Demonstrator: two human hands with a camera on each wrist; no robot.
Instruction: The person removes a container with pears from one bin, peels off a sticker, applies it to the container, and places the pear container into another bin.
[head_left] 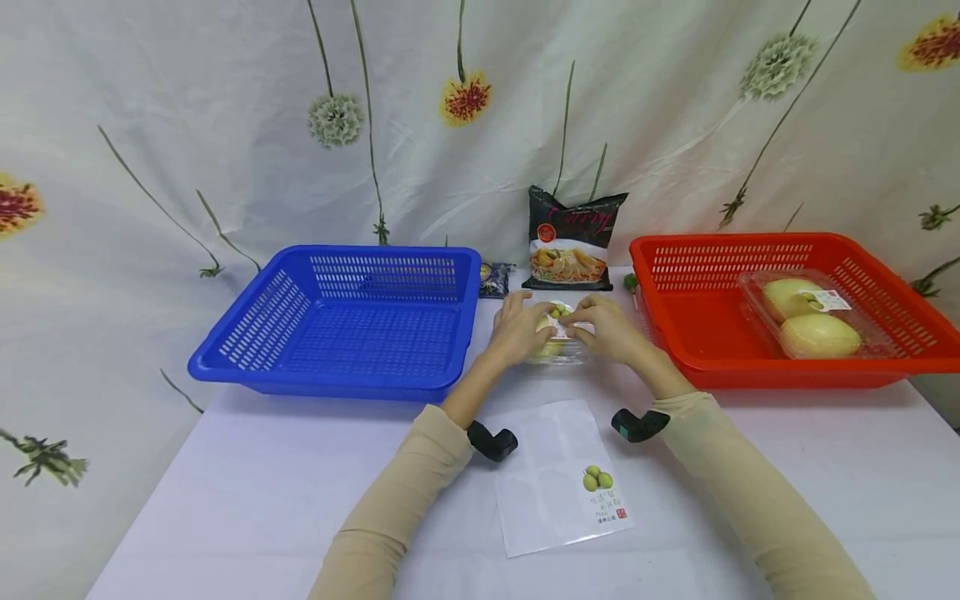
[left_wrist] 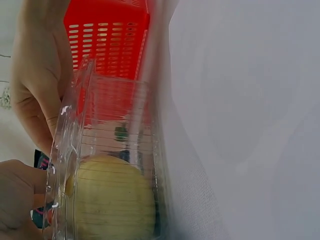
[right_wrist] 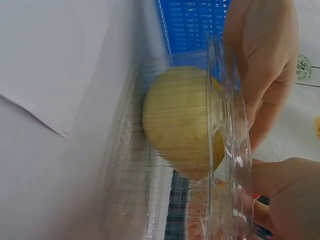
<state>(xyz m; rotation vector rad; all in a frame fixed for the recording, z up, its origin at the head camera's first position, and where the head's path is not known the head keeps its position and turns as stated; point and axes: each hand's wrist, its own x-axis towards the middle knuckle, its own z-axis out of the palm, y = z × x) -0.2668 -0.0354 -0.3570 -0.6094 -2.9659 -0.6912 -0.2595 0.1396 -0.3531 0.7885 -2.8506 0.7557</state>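
Observation:
A clear plastic clamshell box [head_left: 555, 358] stands closed in the middle of the table, a pale yellow fruit [left_wrist: 115, 197] showing through its ribbed side at the left end. On its lid lies a white label [head_left: 558, 330] with a green fruit picture. My left hand [head_left: 517, 329] touches the label's left side with thumb and fingertips. From the right, my right hand [head_left: 611, 329] has its thumb and index at the label's other edge. Both wrist views show fingers against the lid; the fingertips partly cover the label. In front lies a label sheet [head_left: 551, 500] bearing one printed label [head_left: 600, 492].
A blue basket [head_left: 375, 387] stands on the left. At right, a red basket [head_left: 750, 375] holds another clear box [head_left: 873, 333] with two yellow fruits. Behind the hands stand a black curry noodle packet [head_left: 572, 242], a small dark packet [head_left: 493, 282] and a small green item [head_left: 630, 282].

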